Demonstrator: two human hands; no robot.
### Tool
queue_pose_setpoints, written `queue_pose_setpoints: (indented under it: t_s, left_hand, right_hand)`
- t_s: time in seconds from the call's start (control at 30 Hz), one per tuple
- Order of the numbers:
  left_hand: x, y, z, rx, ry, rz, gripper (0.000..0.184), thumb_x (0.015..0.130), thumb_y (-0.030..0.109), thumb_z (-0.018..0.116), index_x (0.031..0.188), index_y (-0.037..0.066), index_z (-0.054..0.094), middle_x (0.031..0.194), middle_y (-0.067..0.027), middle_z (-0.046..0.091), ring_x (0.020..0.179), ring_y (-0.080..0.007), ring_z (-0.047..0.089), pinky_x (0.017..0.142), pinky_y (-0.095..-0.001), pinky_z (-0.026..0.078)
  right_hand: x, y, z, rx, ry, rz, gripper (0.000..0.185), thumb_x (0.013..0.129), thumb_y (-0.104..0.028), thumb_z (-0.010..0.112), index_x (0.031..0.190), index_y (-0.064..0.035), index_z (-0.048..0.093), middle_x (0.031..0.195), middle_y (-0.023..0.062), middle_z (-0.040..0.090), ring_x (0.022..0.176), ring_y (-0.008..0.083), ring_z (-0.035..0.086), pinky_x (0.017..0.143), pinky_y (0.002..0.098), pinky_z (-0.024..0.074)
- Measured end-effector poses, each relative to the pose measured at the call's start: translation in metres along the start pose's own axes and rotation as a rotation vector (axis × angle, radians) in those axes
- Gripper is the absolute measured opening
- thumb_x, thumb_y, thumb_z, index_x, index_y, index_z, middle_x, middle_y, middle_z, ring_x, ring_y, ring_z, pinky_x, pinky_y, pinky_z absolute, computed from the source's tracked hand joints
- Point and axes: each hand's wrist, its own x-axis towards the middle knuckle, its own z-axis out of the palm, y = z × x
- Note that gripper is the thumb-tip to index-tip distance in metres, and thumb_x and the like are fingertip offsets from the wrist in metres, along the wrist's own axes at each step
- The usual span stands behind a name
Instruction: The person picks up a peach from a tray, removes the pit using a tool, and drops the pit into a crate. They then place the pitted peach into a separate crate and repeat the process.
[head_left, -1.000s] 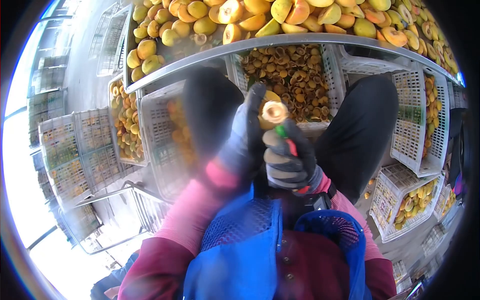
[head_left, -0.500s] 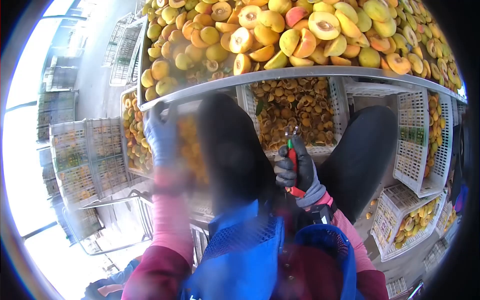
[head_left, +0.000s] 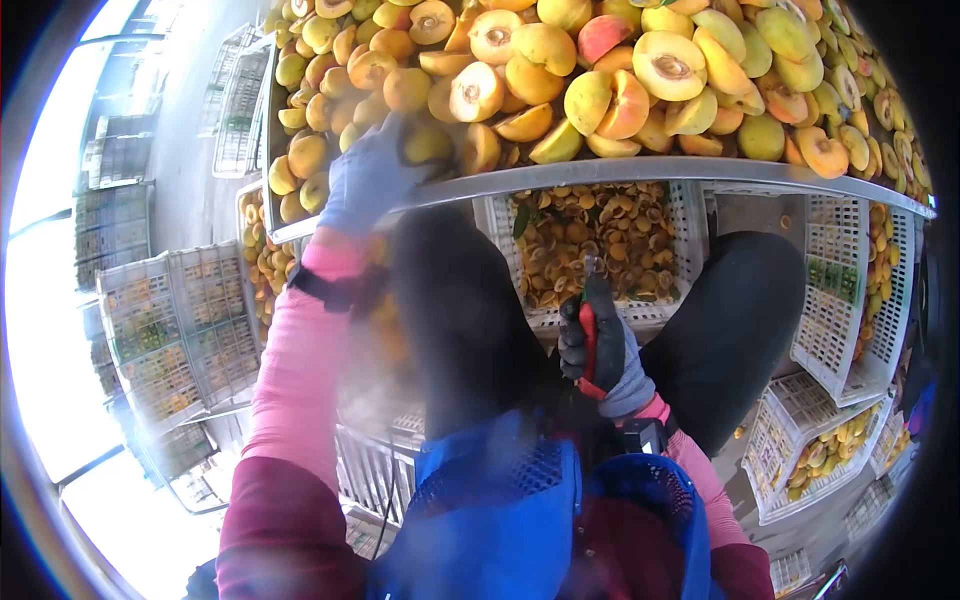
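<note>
My left hand [head_left: 372, 178], in a grey glove with a dark palm, reaches over the tray's front edge. Its blurred fingers are around or against a yellow peach [head_left: 428, 143]; whether they grip it I cannot tell. Halved and whole peaches [head_left: 670, 66] are heaped on the metal-edged tray [head_left: 620, 172]. In front of my body, my right hand [head_left: 600, 345], gloved in black and grey, is closed round a red-handled pliers-like tool [head_left: 588, 340]. The tool's metal tip points away from me, over a white crate [head_left: 690, 235] of small brownish-orange fruit pieces [head_left: 590, 240].
My knees, in dark trousers [head_left: 735, 310], flank the crate below the tray. White crates of fruit stand to the right, one upper [head_left: 830, 280] and one lower [head_left: 780, 440]. More crates [head_left: 180, 330] are stacked at left. A blue apron [head_left: 500, 500] covers my lap.
My left hand has moved up and right, from below the tray's edge to the peaches. My right hand still holds the tool in nearly the same place. The view has shifted slightly.
</note>
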Motion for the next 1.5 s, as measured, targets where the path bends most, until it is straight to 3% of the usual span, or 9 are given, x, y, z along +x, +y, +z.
queue_pose_setpoints:
  t_s: [0.2, 0.33, 0.53, 0.63, 0.83, 1.0, 1.2, 1.33, 1.5]
  left_hand:
    - [0.017, 0.013, 0.004, 0.225, -0.124, -0.052, 0.060, 0.066, 0.031, 0.077, 0.115, 0.010, 0.051, 0.096, -0.0146, 0.065, 0.089, -0.0324, 0.063, 0.076, -0.0424, 0.051]
    - [0.000, 0.016, -0.013, 0.011, 0.137, 0.180, 0.054, 0.067, 0.031, 0.076, 0.112, 0.008, 0.056, 0.100, -0.0159, 0.063, 0.085, -0.0336, 0.063, 0.073, -0.0422, 0.051]
    - [-0.089, 0.081, -0.045, -1.376, -0.098, -0.058, 0.064, 0.081, 0.036, 0.059, 0.129, -0.003, 0.043, 0.104, -0.0084, 0.057, 0.093, -0.0156, 0.054, 0.084, -0.0271, 0.043]
    - [-0.111, 0.111, -0.012, -1.808, -0.143, -0.017, 0.064, 0.081, 0.031, 0.054, 0.134, -0.001, 0.037, 0.118, -0.0130, 0.054, 0.102, -0.0196, 0.056, 0.088, -0.0305, 0.046]
    - [-0.134, 0.144, -0.004, -2.194, 0.095, -0.210, 0.051, 0.077, 0.013, 0.051, 0.125, -0.001, 0.042, 0.112, -0.0179, 0.055, 0.097, -0.0299, 0.059, 0.080, -0.0364, 0.052]
    - [-0.136, 0.130, 0.013, -0.903, 0.333, 0.275, 0.059, 0.068, -0.005, 0.058, 0.124, -0.003, 0.040, 0.108, -0.0252, 0.052, 0.089, -0.0371, 0.057, 0.074, -0.0405, 0.051]
    - [-0.142, 0.149, 0.016, -0.998, 0.350, 0.184, 0.046, 0.085, 0.005, 0.051, 0.128, -0.003, 0.037, 0.113, -0.0238, 0.051, 0.091, -0.0316, 0.057, 0.074, -0.0403, 0.049]
    - [-0.154, 0.163, 0.013, -1.203, 0.187, -0.114, 0.039, 0.100, 0.024, 0.038, 0.127, -0.002, 0.046, 0.113, -0.0099, 0.057, 0.099, -0.0152, 0.055, 0.089, -0.0275, 0.043]
    - [-0.161, 0.161, 0.026, -0.908, 0.208, -0.029, 0.031, 0.095, 0.013, 0.047, 0.122, 0.000, 0.046, 0.093, -0.0168, 0.062, 0.081, -0.0236, 0.061, 0.072, -0.0331, 0.049]
  right_hand:
    - [0.012, 0.005, -0.007, -0.107, 0.001, -0.052, 0.046, 0.084, -0.061, 0.054, 0.085, -0.0149, 0.051, 0.059, -0.0046, 0.044, 0.043, 0.0090, 0.039, 0.038, 0.0234, 0.0312]
    - [-0.005, -0.007, 0.003, -0.093, -0.029, -0.138, 0.050, 0.082, -0.063, 0.055, 0.086, -0.0138, 0.052, 0.058, -0.0039, 0.043, 0.044, 0.0090, 0.040, 0.038, 0.0234, 0.0318]
    - [-0.042, -0.025, 0.043, -0.255, -0.252, -0.272, 0.040, 0.092, -0.048, 0.050, 0.091, -0.0085, 0.054, 0.061, -0.0001, 0.050, 0.046, 0.0092, 0.046, 0.036, 0.0235, 0.0342]
    - [-0.036, -0.011, 0.054, -0.194, -0.428, -0.414, 0.022, 0.096, -0.020, 0.049, 0.111, -0.0038, 0.053, 0.081, 0.0003, 0.055, 0.059, 0.0046, 0.049, 0.047, 0.0190, 0.0378]
    - [-0.033, 0.000, 0.056, -0.405, -0.301, -0.617, 0.017, 0.095, -0.015, 0.051, 0.102, -0.0002, 0.054, 0.078, -0.0006, 0.054, 0.064, 0.0033, 0.048, 0.054, 0.0201, 0.0384]
    - [-0.028, 0.012, 0.039, -0.543, -0.209, -0.669, 0.016, 0.093, -0.014, 0.054, 0.099, 0.0015, 0.054, 0.079, 0.0028, 0.055, 0.064, 0.0070, 0.049, 0.055, 0.0234, 0.0405]
    - [-0.045, 0.001, 0.054, 0.019, -0.079, -0.776, 0.016, 0.091, -0.012, 0.056, 0.094, 0.0038, 0.053, 0.083, 0.0074, 0.059, 0.069, 0.0112, 0.052, 0.062, 0.0294, 0.0448]
    - [-0.029, -0.010, 0.026, -0.696, 0.100, -0.701, 0.022, 0.084, -0.014, 0.064, 0.094, 0.0014, 0.054, 0.081, 0.0092, 0.058, 0.070, 0.0131, 0.053, 0.064, 0.0299, 0.0449]
    - [-0.029, -0.002, 0.030, -0.418, 0.023, -0.742, 0.018, 0.083, -0.009, 0.063, 0.097, -0.0011, 0.054, 0.079, 0.0052, 0.056, 0.073, 0.0113, 0.053, 0.064, 0.0273, 0.0437]
